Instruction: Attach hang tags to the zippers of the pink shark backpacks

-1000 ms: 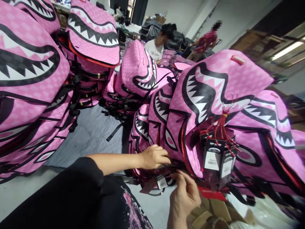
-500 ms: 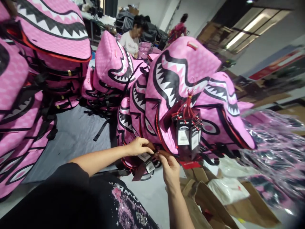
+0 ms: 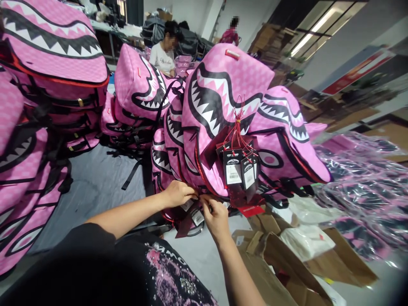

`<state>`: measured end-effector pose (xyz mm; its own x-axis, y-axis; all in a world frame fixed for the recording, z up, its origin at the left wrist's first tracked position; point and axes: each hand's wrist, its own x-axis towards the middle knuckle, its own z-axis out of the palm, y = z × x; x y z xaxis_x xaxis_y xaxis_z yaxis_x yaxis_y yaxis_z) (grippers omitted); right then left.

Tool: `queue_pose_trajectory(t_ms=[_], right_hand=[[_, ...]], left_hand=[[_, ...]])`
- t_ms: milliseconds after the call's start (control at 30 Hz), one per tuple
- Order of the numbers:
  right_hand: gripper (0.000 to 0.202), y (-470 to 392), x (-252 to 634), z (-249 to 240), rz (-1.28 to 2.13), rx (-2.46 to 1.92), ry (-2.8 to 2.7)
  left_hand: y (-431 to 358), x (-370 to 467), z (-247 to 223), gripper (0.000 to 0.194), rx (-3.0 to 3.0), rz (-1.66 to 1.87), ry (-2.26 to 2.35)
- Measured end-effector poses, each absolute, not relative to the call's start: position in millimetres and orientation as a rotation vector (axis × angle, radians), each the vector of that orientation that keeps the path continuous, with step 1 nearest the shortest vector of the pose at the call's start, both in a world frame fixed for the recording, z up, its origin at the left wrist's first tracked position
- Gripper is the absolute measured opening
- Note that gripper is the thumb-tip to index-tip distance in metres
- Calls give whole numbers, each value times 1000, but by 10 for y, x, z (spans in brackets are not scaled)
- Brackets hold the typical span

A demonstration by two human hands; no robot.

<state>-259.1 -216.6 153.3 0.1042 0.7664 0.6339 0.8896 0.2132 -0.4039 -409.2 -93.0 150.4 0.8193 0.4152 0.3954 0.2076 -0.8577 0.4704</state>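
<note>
My left hand (image 3: 178, 194) and my right hand (image 3: 215, 214) meet at the lower front edge of a pink backpack (image 3: 231, 95) printed with a shark mouth. The fingers of both are pinched together, almost touching, and what lies between them is too small to make out. Just below hang dark hang tags (image 3: 197, 217) with white barcode labels, partly covered by my hands. A bunch of black hang tags (image 3: 233, 168) on red strings, gathered at the top, rests against the backpack's front, right of my hands. Another pink backpack (image 3: 280, 123) leans at its right.
Stacked pink backpacks (image 3: 54, 46) rise at the left beside a grey cloth surface (image 3: 92, 187). Open cardboard boxes (image 3: 280, 263) stand at the lower right, with a white plastic bag (image 3: 307, 242) on them. Plastic-wrapped bags (image 3: 360, 178) are heaped at the right. A person (image 3: 162, 53) sits behind.
The view has shifted, so the bags sit further left in the picture. My right hand's fingers have curled in closer to the left hand's; both stay at the backpack's lower edge.
</note>
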Motion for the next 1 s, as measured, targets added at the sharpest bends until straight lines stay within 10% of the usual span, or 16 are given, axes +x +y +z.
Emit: queue_pose_trajectory(t_ms=[1000], right_hand=[[23, -2101, -2623, 1736, -353, -1752, -2030]], left_hand=[[-1024, -4016, 1837, 21, 2807, 323, 633]])
